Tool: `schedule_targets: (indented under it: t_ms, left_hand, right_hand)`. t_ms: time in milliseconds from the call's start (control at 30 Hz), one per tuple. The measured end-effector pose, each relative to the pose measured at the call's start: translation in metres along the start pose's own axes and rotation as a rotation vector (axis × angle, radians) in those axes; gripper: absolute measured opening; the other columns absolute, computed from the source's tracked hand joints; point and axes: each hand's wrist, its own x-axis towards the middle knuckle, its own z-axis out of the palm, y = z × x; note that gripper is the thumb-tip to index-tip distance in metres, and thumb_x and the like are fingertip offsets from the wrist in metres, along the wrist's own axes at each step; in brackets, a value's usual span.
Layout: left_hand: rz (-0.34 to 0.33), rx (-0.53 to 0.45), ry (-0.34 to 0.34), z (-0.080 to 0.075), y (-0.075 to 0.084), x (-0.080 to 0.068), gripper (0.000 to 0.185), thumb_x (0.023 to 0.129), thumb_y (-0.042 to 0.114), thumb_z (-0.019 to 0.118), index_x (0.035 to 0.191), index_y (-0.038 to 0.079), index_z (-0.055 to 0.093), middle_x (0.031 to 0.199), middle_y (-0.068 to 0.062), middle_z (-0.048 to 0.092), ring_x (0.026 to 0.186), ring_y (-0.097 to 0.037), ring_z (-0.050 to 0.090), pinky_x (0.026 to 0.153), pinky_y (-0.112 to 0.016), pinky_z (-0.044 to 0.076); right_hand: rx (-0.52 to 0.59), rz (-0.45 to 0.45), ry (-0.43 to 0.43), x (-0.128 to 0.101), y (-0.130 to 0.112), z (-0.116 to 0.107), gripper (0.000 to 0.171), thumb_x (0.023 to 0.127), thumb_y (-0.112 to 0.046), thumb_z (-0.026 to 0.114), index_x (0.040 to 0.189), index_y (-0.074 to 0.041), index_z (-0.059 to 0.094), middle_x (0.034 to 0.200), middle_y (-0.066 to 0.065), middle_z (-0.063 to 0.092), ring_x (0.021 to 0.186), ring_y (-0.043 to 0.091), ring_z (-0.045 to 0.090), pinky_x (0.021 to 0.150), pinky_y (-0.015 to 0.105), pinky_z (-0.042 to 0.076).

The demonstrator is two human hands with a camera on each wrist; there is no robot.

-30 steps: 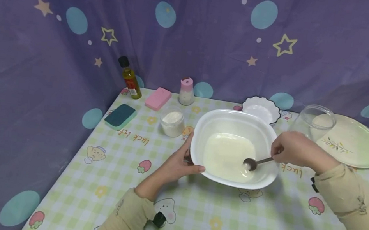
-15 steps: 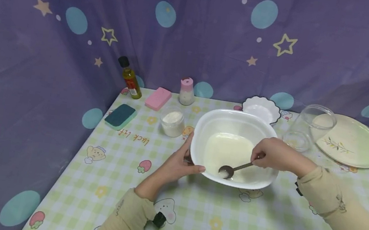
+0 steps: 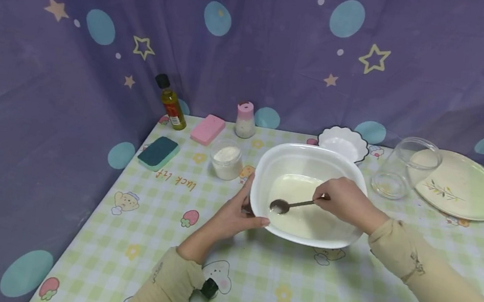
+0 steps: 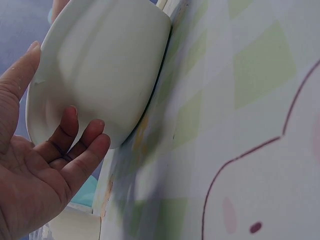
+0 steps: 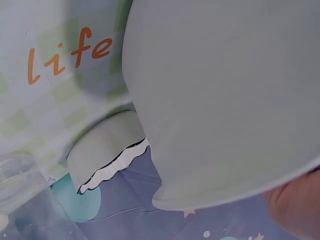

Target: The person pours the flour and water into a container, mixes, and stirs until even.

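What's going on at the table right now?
A person is working a spoon through pale, milky liquid in a white bowl on the checked tablecloth. The right hand pinches the spoon's handle, with its scoop at the liquid's left edge. The left hand holds the bowl's near-left rim. A glass jar lies tipped over beside a plate.

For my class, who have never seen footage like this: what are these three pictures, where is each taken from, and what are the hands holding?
There is no machine here, only a person wearing three cameras. The head view looks down at a table with a checked cloth. The left hand grips the rim of a white bowl with pale liquid in it. The right hand pinches a metal spoon, its tip in the liquid. The wrist cameras sit low, so they show the bowl's outside close up; in the left wrist view, the fingers press its wall. Behind stand an oil bottle, a shaker, sponges, a glass jar and a plate.
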Motion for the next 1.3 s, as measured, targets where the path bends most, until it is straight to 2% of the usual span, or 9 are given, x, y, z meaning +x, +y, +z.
schedule_targets:
  t_ms: [300,367,433,600,667,800,1000,1167,1300]
  left_hand:
    - [-0.005,0.010,0.003,0.000,0.000,0.000,0.113,0.083,0.012,0.079,0.157,0.035,-0.005,0.113,-0.021,0.067,0.091,-0.020,0.066,0.080,-0.038,0.053]
    - [-0.010,0.010,0.005,0.000,0.000,0.000,0.114,0.083,0.011,0.079,0.157,0.034,-0.005,0.113,-0.020,0.067,0.091,-0.021,0.066,0.081,-0.038,0.053]
    - [-0.013,0.005,-0.005,0.000,0.009,-0.002,0.113,0.084,0.009,0.078,0.157,0.030,-0.005,0.114,-0.023,0.066,0.091,-0.020,0.066,0.082,-0.040,0.052]
    - [0.001,-0.015,-0.025,0.000,0.030,-0.008,0.110,0.085,0.007,0.076,0.157,0.016,-0.006,0.114,-0.028,0.064,0.089,-0.019,0.065,0.081,-0.040,0.052]
    - [0.000,-0.014,-0.027,0.000,0.031,-0.008,0.110,0.085,0.007,0.076,0.157,0.016,-0.007,0.114,-0.028,0.064,0.089,-0.019,0.065,0.081,-0.041,0.052]
    - [-0.017,-0.013,-0.031,-0.001,0.026,-0.006,0.111,0.085,0.005,0.076,0.157,0.020,-0.007,0.118,-0.028,0.063,0.091,-0.019,0.065,0.084,-0.047,0.051]
    - [-0.019,-0.019,-0.015,-0.001,0.003,0.000,0.113,0.084,0.006,0.076,0.156,0.034,-0.007,0.119,-0.028,0.062,0.093,-0.021,0.066,0.085,-0.047,0.051]
    - [-0.017,-0.020,-0.005,0.000,0.000,0.000,0.113,0.084,0.009,0.078,0.156,0.036,-0.006,0.118,-0.024,0.064,0.093,-0.023,0.066,0.083,-0.042,0.053]
    - [-0.025,-0.008,0.001,0.000,0.000,0.000,0.113,0.083,0.012,0.079,0.155,0.041,-0.004,0.117,-0.022,0.065,0.093,-0.023,0.066,0.082,-0.039,0.053]
  right_hand:
    - [-0.152,0.081,0.156,0.003,0.005,0.004,0.007,0.082,-0.004,0.072,0.082,-0.008,0.077,0.077,0.002,0.072,0.071,0.026,0.066,0.062,0.044,0.052]
    - [-0.192,0.093,0.169,0.003,0.007,0.002,0.007,0.082,-0.004,0.072,0.082,-0.009,0.077,0.078,0.004,0.073,0.071,0.030,0.067,0.059,0.046,0.052]
    - [-0.223,0.109,0.166,0.001,0.009,-0.002,0.009,0.082,-0.003,0.071,0.082,-0.010,0.076,0.078,0.004,0.072,0.070,0.031,0.066,0.055,0.047,0.051]
    - [-0.263,0.151,0.133,-0.003,0.016,-0.013,0.013,0.083,-0.001,0.067,0.080,-0.011,0.075,0.074,0.003,0.070,0.065,0.029,0.062,0.051,0.045,0.047]
    - [-0.270,0.165,0.112,-0.005,0.019,-0.017,0.014,0.083,0.000,0.066,0.080,-0.010,0.075,0.073,0.003,0.069,0.064,0.028,0.062,0.050,0.045,0.047]
    - [-0.271,0.187,0.066,-0.011,0.023,-0.028,0.013,0.083,0.000,0.066,0.080,-0.009,0.075,0.074,0.004,0.069,0.065,0.028,0.062,0.051,0.044,0.047]
    - [-0.260,0.190,-0.004,-0.021,0.023,-0.044,0.022,0.079,0.003,0.062,0.065,-0.013,0.067,0.063,0.000,0.060,0.056,0.019,0.050,0.052,0.038,0.042]
    - [-0.233,0.151,-0.073,-0.028,0.019,-0.055,0.021,0.073,0.002,0.068,0.062,-0.015,0.066,0.062,-0.004,0.059,0.056,0.015,0.048,0.054,0.035,0.043]
    - [-0.214,0.103,-0.149,-0.031,0.016,-0.060,0.018,0.072,-0.001,0.073,0.065,-0.017,0.070,0.065,-0.008,0.061,0.058,0.012,0.049,0.055,0.034,0.045]
